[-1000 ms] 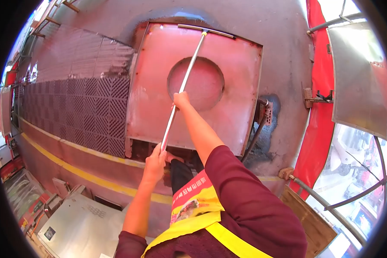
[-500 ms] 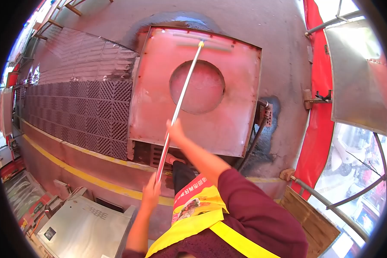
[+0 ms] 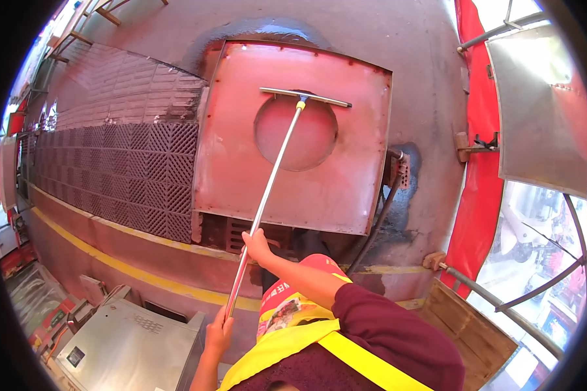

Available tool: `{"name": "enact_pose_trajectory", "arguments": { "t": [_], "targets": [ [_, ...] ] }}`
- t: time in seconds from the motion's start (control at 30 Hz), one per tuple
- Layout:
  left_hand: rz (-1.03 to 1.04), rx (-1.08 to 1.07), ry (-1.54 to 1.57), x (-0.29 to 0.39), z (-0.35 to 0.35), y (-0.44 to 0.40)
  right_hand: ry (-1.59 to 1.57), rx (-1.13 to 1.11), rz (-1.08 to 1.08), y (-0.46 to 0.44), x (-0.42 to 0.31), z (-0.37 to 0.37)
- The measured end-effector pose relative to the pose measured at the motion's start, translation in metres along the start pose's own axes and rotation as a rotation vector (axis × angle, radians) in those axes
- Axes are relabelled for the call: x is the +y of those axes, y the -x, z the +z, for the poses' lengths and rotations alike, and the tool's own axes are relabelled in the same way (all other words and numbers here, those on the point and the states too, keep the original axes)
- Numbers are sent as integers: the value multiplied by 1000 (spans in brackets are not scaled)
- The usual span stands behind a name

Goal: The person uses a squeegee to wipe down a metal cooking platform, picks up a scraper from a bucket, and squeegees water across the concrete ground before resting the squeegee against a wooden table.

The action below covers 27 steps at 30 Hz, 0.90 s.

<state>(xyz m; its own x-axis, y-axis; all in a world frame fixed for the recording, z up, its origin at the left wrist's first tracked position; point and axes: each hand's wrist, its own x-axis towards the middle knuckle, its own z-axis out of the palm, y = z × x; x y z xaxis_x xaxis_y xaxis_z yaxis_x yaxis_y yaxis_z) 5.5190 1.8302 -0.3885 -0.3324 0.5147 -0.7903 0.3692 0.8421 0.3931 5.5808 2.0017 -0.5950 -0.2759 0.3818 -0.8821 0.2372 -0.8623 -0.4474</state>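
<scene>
Both hands clamped around a slim, shiny pole, its straight squeegee blade across a square metallic panel.

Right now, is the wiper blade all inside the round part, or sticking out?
Sticking out: both ends of the wiper blade reach past the edge of the round part.

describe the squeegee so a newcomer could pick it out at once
Find the big square metal top with its round recess. The squeegee crosses the recess's far edge, its straight pole gripped by left hand and right hand. Unlike the curved dark hose, it has a yellow collar.
</scene>
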Motion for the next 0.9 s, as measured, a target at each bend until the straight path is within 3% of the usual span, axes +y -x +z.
{"name": "enact_pose_trajectory", "arguments": {
  "t": [0.03,0.2,0.3,0.33,0.4,0.53,0.57,0.6,0.67,0.73,0.8,0.83,0.87,0.9],
  "targets": [
    [-83,-54,36,4,-7,3,-12,18,-26,1,-10,1],
    [162,71,139,97,1,-94,-76,150,-333,-93,-95,-48],
    [495,82,50,146,22,-166,53,286,-273,-142,-168,-101],
    [443,64,35,143,29,-172,134,396,-189,-133,-187,-107],
    [322,25,12,133,40,-171,295,336,-139,-145,-169,-114],
    [21,-61,-11,38,33,-97,251,299,-236,-114,-23,-49],
    [203,50,12,-2,36,-72,245,282,-200,-97,11,-31],
    [162,48,-57,-22,27,-42,213,246,-145,-73,36,-18],
    [117,51,-104,-22,4,-2,-14,68,16,8,11,1],
    [125,62,-56,-15,-13,17,-25,38,32,22,8,9],
    [35,10,-92,4,-18,-3,-139,63,-122,-2,-4,1],
    [136,50,-77,18,-15,-22,-214,69,-145,-11,-25,-9],
    [371,146,11,17,-2,-52,-289,74,-169,-19,-46,-19],
    [323,80,-15,45,-3,-72,-198,145,-217,-40,-63,-37]
  ]
}}
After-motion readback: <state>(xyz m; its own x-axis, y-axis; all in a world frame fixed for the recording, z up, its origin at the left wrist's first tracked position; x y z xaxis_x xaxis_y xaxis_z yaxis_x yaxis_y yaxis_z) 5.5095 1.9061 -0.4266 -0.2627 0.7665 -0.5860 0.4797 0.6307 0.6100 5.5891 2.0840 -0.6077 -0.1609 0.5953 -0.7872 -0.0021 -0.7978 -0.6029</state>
